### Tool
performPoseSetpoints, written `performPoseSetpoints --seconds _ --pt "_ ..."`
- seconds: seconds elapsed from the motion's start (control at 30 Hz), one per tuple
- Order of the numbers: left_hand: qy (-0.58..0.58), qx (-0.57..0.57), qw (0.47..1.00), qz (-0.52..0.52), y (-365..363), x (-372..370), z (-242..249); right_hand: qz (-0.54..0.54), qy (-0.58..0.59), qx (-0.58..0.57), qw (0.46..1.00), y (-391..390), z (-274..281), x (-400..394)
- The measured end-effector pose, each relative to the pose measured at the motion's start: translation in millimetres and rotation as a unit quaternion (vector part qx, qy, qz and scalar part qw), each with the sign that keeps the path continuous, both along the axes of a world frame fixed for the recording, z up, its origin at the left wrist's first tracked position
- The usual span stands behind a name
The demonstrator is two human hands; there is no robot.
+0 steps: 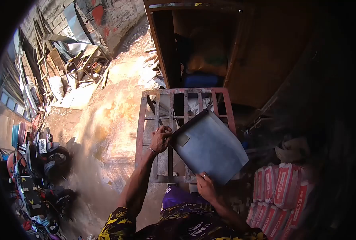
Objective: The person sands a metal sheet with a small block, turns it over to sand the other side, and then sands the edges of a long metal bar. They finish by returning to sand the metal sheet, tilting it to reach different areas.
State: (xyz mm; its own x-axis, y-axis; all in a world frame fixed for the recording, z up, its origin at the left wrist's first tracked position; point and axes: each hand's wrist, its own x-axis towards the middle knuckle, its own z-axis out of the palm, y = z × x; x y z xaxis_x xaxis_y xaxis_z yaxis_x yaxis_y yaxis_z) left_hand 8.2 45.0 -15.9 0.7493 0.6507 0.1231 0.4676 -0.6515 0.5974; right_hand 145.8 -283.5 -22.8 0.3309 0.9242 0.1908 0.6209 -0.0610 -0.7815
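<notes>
A grey sheet-metal panel (212, 146) with a folded dark rim lies tilted across a slatted metal frame table (140, 138). A small tan patch (182, 139) shows near the panel's left corner. My left hand (161, 139), a bracelet on its wrist, is closed at that left corner with curled fingers against the rim. At the near edge, my right hand (206, 187) grips the panel, its thumb side up and a ring on one finger. The fingers under the panel are hidden.
Red-and-white packed bags (280, 186) are stacked at right. A wooden cabinet (236, 48) with an open, dark interior stands behind the table. Motorcycles (38, 176) are parked at left. Scrap wood and sheet metal (76, 60) lean against the block wall.
</notes>
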Motion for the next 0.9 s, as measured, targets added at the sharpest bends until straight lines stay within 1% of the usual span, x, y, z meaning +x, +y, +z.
performPoseSetpoints --seconds 0.03,0.07,0.1,0.13,0.17,0.2,0.27,0.3,0.33,0.37,0.4,0.43,0.5,0.53,0.6,0.63,0.7,0.8,0.9 --pt "-0.019 0.003 1.0 -0.011 15 12 -9 -0.01 0.0 0.015 1.0 6 -4 -13" --pt "-0.037 0.003 0.999 -0.02 28 27 -19 0.001 0.002 -0.011 1.0 10 -13 -22" --pt "-0.054 0.001 0.998 -0.028 35 39 -27 -0.001 0.0 -0.005 1.0 18 -17 -32" --pt "0.032 0.009 0.999 -0.019 35 48 -19 -0.002 -0.004 0.003 1.0 28 -19 -40" --pt "0.022 0.009 1.0 0.005 32 56 -14 -0.001 -0.008 0.011 1.0 37 -19 -41" --pt "0.013 0.009 0.999 0.03 30 61 -18 0.047 0.038 -0.043 0.997 43 1 -31" --pt "-0.006 -0.005 0.996 0.089 18 55 -21 0.118 0.049 -0.045 0.991 61 23 7" --pt "-0.015 -0.017 0.993 0.12 6 45 -14 0.152 0.056 -0.045 0.986 67 28 23" --pt "-0.026 -0.027 0.988 0.15 -8 36 -7 0.068 0.035 0.005 0.997 74 26 31" --pt "-0.014 -0.06 0.985 0.161 -28 22 -3 0.016 -0.004 0.003 1.0 80 22 40" --pt "-0.002 -0.093 0.98 0.173 -50 7 -1 0.003 -0.018 0.015 1.0 92 18 46" --pt "0.011 -0.064 0.985 0.157 -70 -3 -2 -0.01 -0.032 0.027 0.999 106 14 52" --pt "0.037 -0.011 0.991 0.128 -103 -15 -6 -0.027 -0.152 -0.006 0.988 140 10 57" --pt "0.03 -0.007 0.991 0.132 -109 -14 -8 -0.035 -0.213 -0.021 0.976 157 3 58" --pt "0.015 -0.001 0.99 0.141 -115 -12 -13 -0.04 -0.245 -0.026 0.968 188 -9 59" --pt "0.027 0.02 0.989 0.141 -117 -11 -16 -0.043 -0.261 -0.028 0.964 197 -14 57" --pt "0.051 0.062 0.987 0.142 -117 -10 -22 -0.017 -0.247 -0.055 0.967 200 -21 42" --pt "0.005 0.072 0.985 0.159 -117 -5 -28 0.026 -0.243 -0.097 0.965 174 -6 20" --pt "-0.013 0.069 0.984 0.162 -115 -3 -27 0.048 -0.24 -0.096 0.965 140 -3 19"
